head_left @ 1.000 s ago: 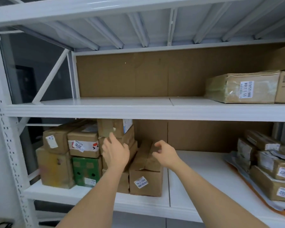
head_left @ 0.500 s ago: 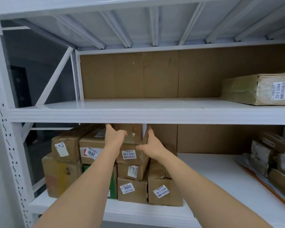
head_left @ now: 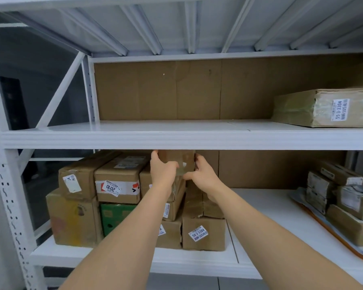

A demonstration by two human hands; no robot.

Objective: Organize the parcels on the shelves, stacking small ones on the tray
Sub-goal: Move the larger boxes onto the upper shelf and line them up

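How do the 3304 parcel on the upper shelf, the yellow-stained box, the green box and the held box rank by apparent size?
1. 3304 parcel, partly cut off
2. Yellow-stained box
3. Green box and held box: both partly hidden, unsure.

Shelves [head_left: 176, 139]: white painted metal, smooth, slight sheen. Back panel [head_left: 176, 91]: matt brown cardboard, creased. Parcels [head_left: 117, 185]: matt corrugated cardboard, glossy tape, paper labels. Upper parcel [head_left: 323, 107]: glossy film wrap. Tray [head_left: 331, 233]: smooth orange plastic.
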